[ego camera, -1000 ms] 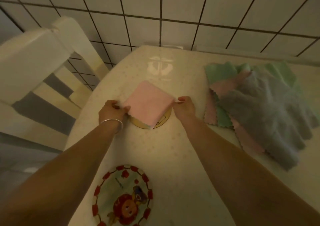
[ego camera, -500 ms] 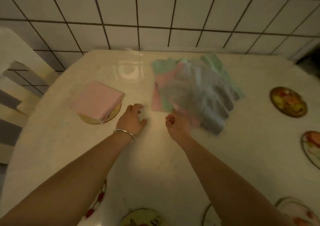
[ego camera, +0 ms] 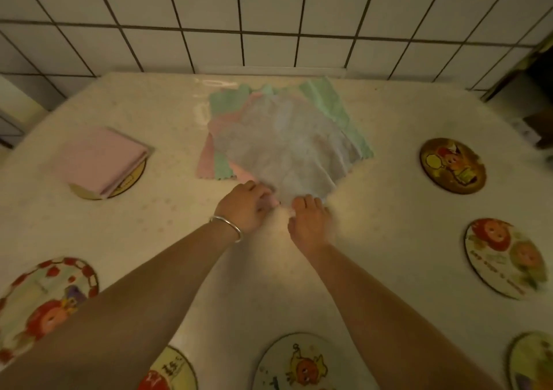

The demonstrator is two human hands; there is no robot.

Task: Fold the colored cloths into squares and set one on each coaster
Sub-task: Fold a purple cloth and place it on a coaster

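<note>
Both hands pinch the near edge of the grey fleecy cloth (ego camera: 287, 150) at the middle of the cream speckled bench (ego camera: 389, 210).

That grey cloth tops a loose pile of green and pink cloths (ego camera: 221, 138) toward the bench's back edge, beneath the white tiled wall (ego camera: 269, 15). Its near hem lies under the curled fingers of the left hand (ego camera: 244, 207) and the right hand (ego camera: 308, 219), which sit just beside each other, gripping the fabric. Toward the left edge a folded pink square cloth (ego camera: 100, 157) rests on a round yellow coaster (ego camera: 127, 181), overhanging it. Bare round picture coasters lie toward the right edge (ego camera: 452, 165) (ego camera: 505, 258), along the near edge (ego camera: 299, 362), and at the near left corner (ego camera: 45, 305). A thin silver bangle (ego camera: 229, 225) circles the left wrist.
</note>
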